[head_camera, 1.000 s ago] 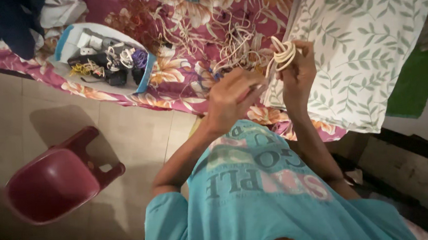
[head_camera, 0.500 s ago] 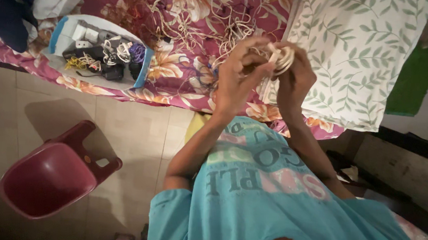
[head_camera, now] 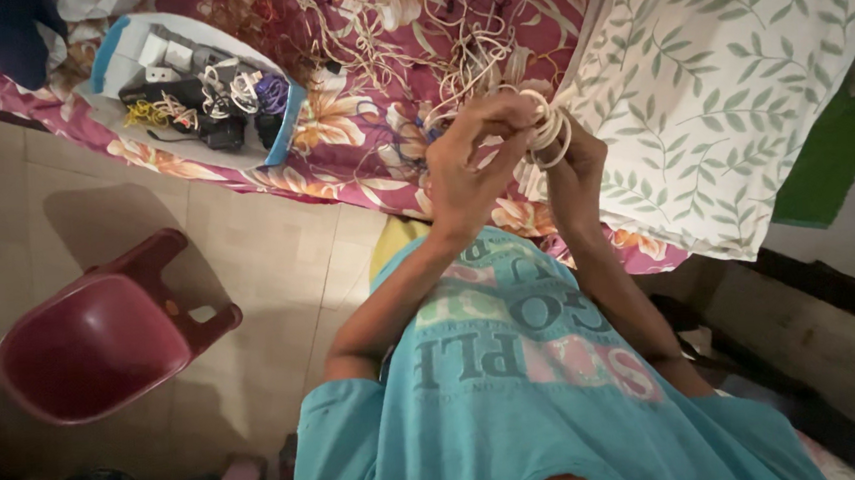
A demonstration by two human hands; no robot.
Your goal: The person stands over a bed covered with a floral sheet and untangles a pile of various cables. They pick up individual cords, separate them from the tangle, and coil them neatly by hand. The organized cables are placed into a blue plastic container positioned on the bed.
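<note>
Both hands gather a coil of pale cord above the edge of a bed.

Head view: the left hand (head_camera: 468, 172) and the right hand (head_camera: 574, 155) meet over the floral bedsheet (head_camera: 361, 144), fingers closed on the cord coil (head_camera: 545, 127), its loops hanging round the right hand's fingers. The cord looks light, limp and likely to tangle, so it is best held where the loops bunch together. More loose cord (head_camera: 404, 41) lies on the bed beyond, between a tray of cables (head_camera: 201, 85) and a leaf-print pillow (head_camera: 737, 78).
</note>
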